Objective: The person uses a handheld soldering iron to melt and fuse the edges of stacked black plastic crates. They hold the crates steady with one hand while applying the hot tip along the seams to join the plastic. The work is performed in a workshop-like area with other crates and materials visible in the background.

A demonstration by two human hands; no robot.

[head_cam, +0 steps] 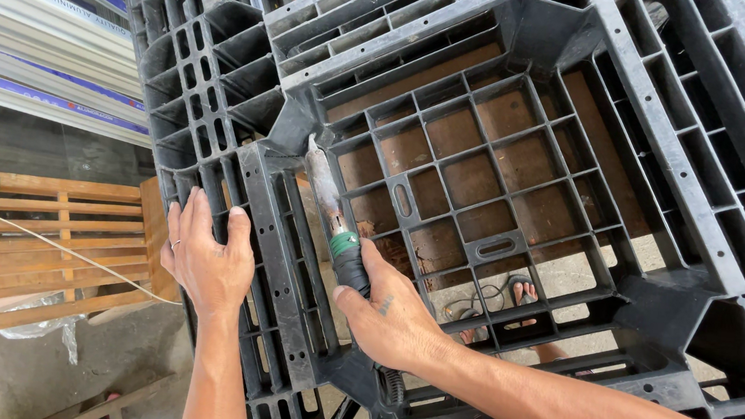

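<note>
The person stands over a black plastic pallet [503, 149] tipped up on edge, its gridded underside facing the camera. The left hand [206, 258] lies flat against a slotted rib of the pallet, fingers spread and pressed to the plastic, holding nothing, seemingly steadying the frame. The right hand [390, 314] is wrapped closed around the dark grip of a heat tool [339, 234] with a green collar and a long metal nozzle; the nozzle runs up and away from that hand, its tip touching or just beside a joint where two ribs meet, above and between the hands. A coiled cord [391, 386] hangs from the tool just below the right wrist.

Whether the tip truly touches the plastic cannot be told. As a judgement, the work on that joint looks underway and not finished: the tool is at the seam, no filler rod or cooled bead can be made out, and the rest of the grid past the right hand shows no clear sign of treatment.

Left of the left hand lies a wooden slatted pallet [56, 236] with a thin cord [46, 244] across it; through the openings beyond the right hand, sandalled feet [522, 294] show on the concrete floor [17, 367]
</note>
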